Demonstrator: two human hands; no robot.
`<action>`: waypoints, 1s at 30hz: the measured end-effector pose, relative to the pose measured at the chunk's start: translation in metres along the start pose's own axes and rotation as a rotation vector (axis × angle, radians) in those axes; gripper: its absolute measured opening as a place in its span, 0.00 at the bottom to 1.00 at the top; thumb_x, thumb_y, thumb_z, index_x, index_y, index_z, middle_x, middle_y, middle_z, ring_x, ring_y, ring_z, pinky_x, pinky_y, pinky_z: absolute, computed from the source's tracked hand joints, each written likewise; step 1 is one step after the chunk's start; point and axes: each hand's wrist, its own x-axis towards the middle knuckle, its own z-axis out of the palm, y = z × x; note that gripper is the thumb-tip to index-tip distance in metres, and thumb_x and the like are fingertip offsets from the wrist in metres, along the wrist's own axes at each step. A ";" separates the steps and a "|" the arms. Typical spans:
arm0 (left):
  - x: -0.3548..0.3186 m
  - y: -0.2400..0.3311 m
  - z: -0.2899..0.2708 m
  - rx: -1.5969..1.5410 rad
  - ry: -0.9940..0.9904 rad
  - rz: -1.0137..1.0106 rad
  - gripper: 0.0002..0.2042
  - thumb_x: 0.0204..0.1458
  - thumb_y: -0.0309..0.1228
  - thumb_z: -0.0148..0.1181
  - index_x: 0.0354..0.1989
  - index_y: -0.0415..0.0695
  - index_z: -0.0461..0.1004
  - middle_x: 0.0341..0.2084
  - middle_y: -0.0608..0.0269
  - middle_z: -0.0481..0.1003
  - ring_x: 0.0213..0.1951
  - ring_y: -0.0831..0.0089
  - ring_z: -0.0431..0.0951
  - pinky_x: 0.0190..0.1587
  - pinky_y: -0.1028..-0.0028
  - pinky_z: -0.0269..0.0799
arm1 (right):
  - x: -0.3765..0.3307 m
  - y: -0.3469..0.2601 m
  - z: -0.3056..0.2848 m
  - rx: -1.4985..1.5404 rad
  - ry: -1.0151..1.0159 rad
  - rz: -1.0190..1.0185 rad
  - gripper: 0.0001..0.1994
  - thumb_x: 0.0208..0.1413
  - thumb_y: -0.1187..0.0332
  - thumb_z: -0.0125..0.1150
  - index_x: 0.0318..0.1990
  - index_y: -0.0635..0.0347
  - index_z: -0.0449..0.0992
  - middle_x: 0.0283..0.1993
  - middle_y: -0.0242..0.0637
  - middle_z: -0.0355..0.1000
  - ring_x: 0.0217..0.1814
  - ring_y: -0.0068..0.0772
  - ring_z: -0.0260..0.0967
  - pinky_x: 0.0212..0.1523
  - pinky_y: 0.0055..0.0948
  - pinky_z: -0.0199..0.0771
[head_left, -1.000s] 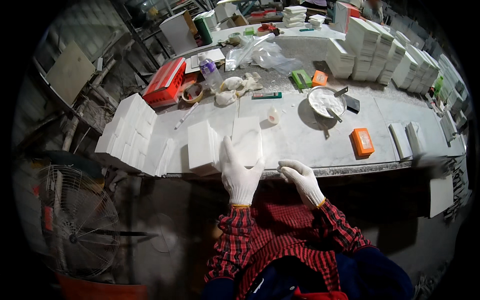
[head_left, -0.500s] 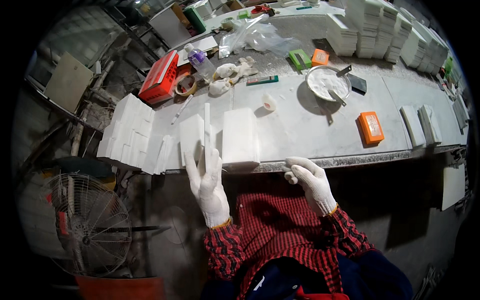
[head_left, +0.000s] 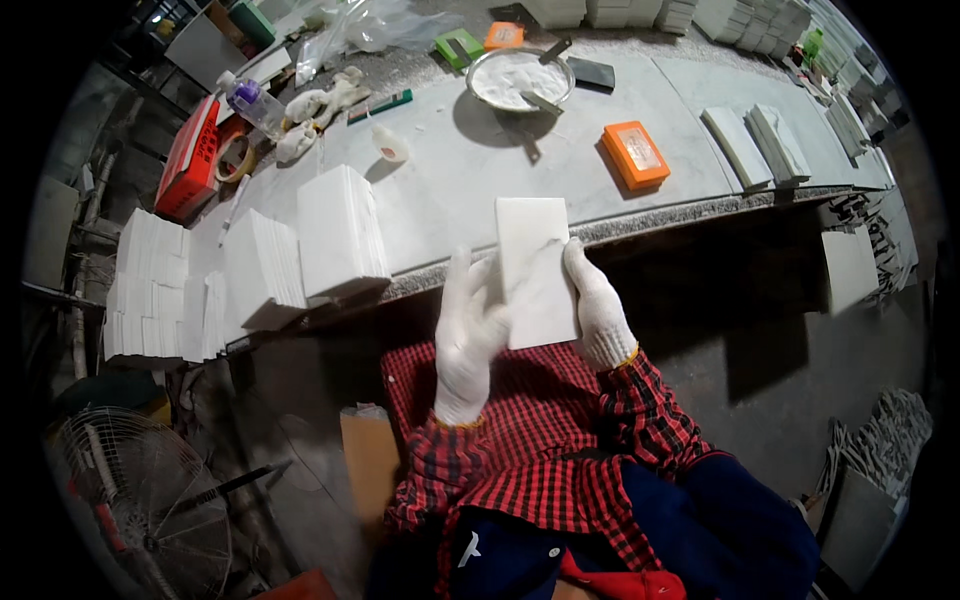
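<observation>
A white rectangular tile [head_left: 535, 268] with faint grey veins is held upright in front of me, over the near edge of the grey stone worktop [head_left: 470, 170]. My left hand [head_left: 465, 335], in a white knit glove, presses flat against the tile's left edge. My right hand [head_left: 598, 308], gloved the same, grips the tile's right edge with fingers curled around it. A stack of similar white tiles [head_left: 340, 235] stands on the worktop to the left of my hands.
More white tile stacks [head_left: 150, 280] line the worktop's left end. A metal bowl of white powder [head_left: 520, 78], an orange block [head_left: 635, 153], a small glue bottle [head_left: 388, 145] and a red box [head_left: 190, 155] lie farther back. A floor fan [head_left: 140, 510] stands lower left.
My left hand left the tile stack and my right hand rose from the table edge; both now hold a single tile pulled toward me. The view has tilted closer to the worktop.
</observation>
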 end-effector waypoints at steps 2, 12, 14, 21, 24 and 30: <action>0.004 -0.006 -0.005 -0.267 -0.006 -0.080 0.41 0.63 0.49 0.56 0.74 0.32 0.48 0.67 0.46 0.63 0.66 0.60 0.67 0.70 0.63 0.59 | 0.000 0.003 -0.011 -0.057 -0.025 0.035 0.26 0.74 0.50 0.40 0.62 0.64 0.68 0.50 0.39 0.77 0.50 0.32 0.77 0.53 0.32 0.79; -0.012 -0.030 -0.031 -0.397 0.276 -0.257 0.39 0.66 0.59 0.43 0.72 0.37 0.55 0.65 0.47 0.66 0.65 0.57 0.69 0.68 0.58 0.64 | 0.001 0.041 -0.006 -0.152 -0.111 0.169 0.22 0.70 0.55 0.55 0.56 0.67 0.74 0.50 0.38 0.77 0.50 0.27 0.76 0.53 0.29 0.77; -0.013 -0.033 -0.037 -0.427 0.314 -0.214 0.40 0.65 0.61 0.42 0.72 0.37 0.55 0.65 0.47 0.66 0.65 0.56 0.69 0.67 0.58 0.65 | -0.011 0.038 -0.008 -0.246 -0.198 0.180 0.23 0.67 0.55 0.59 0.57 0.67 0.73 0.50 0.36 0.77 0.49 0.25 0.75 0.51 0.28 0.77; -0.007 -0.033 -0.042 -0.593 0.257 -0.249 0.50 0.56 0.72 0.45 0.74 0.40 0.52 0.67 0.37 0.60 0.66 0.41 0.65 0.68 0.45 0.62 | -0.039 0.015 -0.020 -0.526 -0.194 0.286 0.26 0.57 0.69 0.68 0.62 0.70 0.71 0.56 0.38 0.75 0.54 0.24 0.73 0.56 0.27 0.73; -0.006 -0.029 -0.039 -0.707 0.249 -0.218 0.49 0.57 0.71 0.44 0.74 0.40 0.52 0.68 0.39 0.60 0.67 0.41 0.63 0.68 0.45 0.61 | -0.044 0.018 -0.016 -0.633 -0.178 0.112 0.28 0.56 0.71 0.68 0.64 0.69 0.69 0.58 0.40 0.75 0.57 0.26 0.72 0.58 0.29 0.73; -0.010 -0.035 -0.036 -0.836 0.264 -0.114 0.48 0.59 0.70 0.42 0.75 0.41 0.49 0.69 0.42 0.58 0.68 0.45 0.60 0.70 0.47 0.57 | -0.042 0.023 -0.010 -1.132 -0.231 -0.340 0.50 0.42 0.61 0.82 0.72 0.66 0.58 0.71 0.50 0.61 0.71 0.43 0.64 0.67 0.37 0.69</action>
